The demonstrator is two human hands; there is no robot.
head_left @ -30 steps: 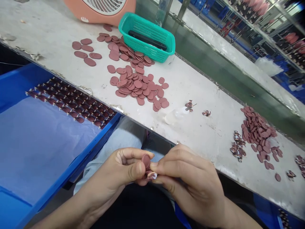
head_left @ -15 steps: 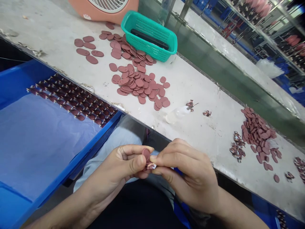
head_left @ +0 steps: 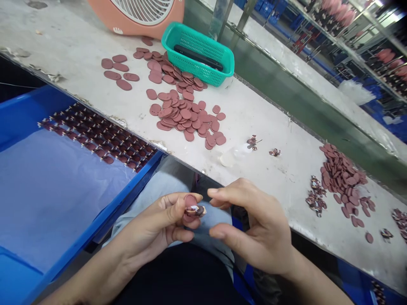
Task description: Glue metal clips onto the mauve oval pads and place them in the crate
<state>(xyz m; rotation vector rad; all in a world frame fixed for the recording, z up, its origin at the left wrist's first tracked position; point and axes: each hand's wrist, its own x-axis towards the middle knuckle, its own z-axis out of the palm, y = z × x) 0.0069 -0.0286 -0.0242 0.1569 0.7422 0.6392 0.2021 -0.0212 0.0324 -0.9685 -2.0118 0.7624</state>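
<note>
Between the thumb and fingers of my left hand (head_left: pixel 168 218) is a small figurine (head_left: pixel 195 210), dark brown and white, joined to a reddish-brown oval disc (head_left: pixel 190 200). My right hand (head_left: pixel 254 224) is just to the right of it, thumb and fingers spread apart, touching nothing. Both hands are over my lap, below the table edge. On the table beyond them lies a heap of reddish-brown oval discs (head_left: pixel 186 114). A translucent white bottle (head_left: pixel 237 154) with a thin needle tip lies near a small brown figurine (head_left: pixel 252 142).
At left, a blue bin (head_left: pixel 133 186) holds rows of finished-looking discs with figurines (head_left: pixel 104 135) on pale sheeting. A green basket (head_left: pixel 199 55) with a black object and an orange fan (head_left: pixel 140 17) stand at the back. More discs (head_left: pixel 341 173) and figurines (head_left: pixel 316 197) lie at right.
My right hand has let go of the figurine, opened and drawn off to the right. The left hand still holds the piece, now turned so the figurine's brown and white side shows.
</note>
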